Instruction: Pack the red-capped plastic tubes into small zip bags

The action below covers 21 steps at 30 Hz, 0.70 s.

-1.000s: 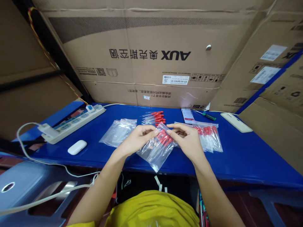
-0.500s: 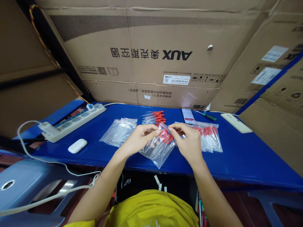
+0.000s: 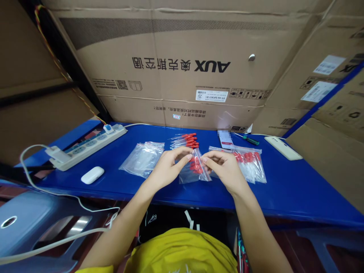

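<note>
Both my hands hold one small clear plastic bag (image 3: 195, 170) with red-capped pieces inside, just above the blue table (image 3: 284, 189). My left hand (image 3: 170, 167) pinches the bag's top left edge. My right hand (image 3: 224, 167) pinches its top right edge. The bag hangs nearly upright between my fingers. Loose red-capped pieces (image 3: 186, 141) lie on the table behind the bag. Filled bags (image 3: 250, 163) lie right of my right hand. Empty clear bags (image 3: 143, 158) lie left of my left hand.
A white power strip (image 3: 85, 147) with cable runs along the table's left end, with a white earbud case (image 3: 92, 175) in front of it. A green screwdriver (image 3: 249, 139), a paper slip (image 3: 226, 139) and a white remote-like object (image 3: 283, 148) lie at the back right. Cardboard boxes (image 3: 182, 64) wall the table.
The bag has swung from slanting over the table's front edge to hanging nearly upright, farther back over the table. Both hands shifted slightly back with it.
</note>
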Each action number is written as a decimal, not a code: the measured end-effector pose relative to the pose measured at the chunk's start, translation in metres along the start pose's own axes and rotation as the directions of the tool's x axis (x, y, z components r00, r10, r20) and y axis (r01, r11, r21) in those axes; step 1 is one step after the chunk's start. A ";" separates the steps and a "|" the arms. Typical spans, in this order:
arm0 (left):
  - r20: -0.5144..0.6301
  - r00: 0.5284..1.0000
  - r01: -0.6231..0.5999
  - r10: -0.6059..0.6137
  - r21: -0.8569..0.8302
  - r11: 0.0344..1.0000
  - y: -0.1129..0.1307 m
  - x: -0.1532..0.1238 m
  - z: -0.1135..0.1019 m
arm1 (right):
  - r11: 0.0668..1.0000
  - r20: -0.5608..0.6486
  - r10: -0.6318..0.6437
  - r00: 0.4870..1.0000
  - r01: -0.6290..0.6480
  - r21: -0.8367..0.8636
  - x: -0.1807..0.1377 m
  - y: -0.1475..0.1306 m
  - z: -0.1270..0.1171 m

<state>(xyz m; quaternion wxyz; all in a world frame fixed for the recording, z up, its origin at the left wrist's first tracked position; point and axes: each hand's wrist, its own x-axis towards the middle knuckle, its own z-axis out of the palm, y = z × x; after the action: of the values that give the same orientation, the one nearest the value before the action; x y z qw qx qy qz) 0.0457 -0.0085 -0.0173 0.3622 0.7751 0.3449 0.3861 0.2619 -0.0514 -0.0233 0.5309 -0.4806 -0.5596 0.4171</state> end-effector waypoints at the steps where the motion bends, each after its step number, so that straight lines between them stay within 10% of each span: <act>1: -0.078 0.997 -0.022 0.025 0.039 0.999 0.003 -0.001 0.002 | 1.000 -0.004 0.013 1.000 -0.013 0.027 0.000 0.000 0.001; 4: -0.247 0.968 -0.006 0.053 0.187 0.982 0.015 -0.007 0.007 | 0.998 -0.002 0.018 1.000 -0.017 0.064 -0.001 -0.002 0.005; 21: -0.105 0.994 0.036 -0.022 0.133 0.990 0.031 -0.012 0.012 | 0.998 0.009 -0.068 0.998 0.068 -0.009 -0.009 -0.003 0.015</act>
<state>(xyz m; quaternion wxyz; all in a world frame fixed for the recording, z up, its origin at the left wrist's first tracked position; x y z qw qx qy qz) 0.0581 -0.0368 -0.0011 0.2962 0.7718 0.3997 0.3960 0.2466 -0.0599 -0.0235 0.5403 -0.4619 -0.5797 0.3984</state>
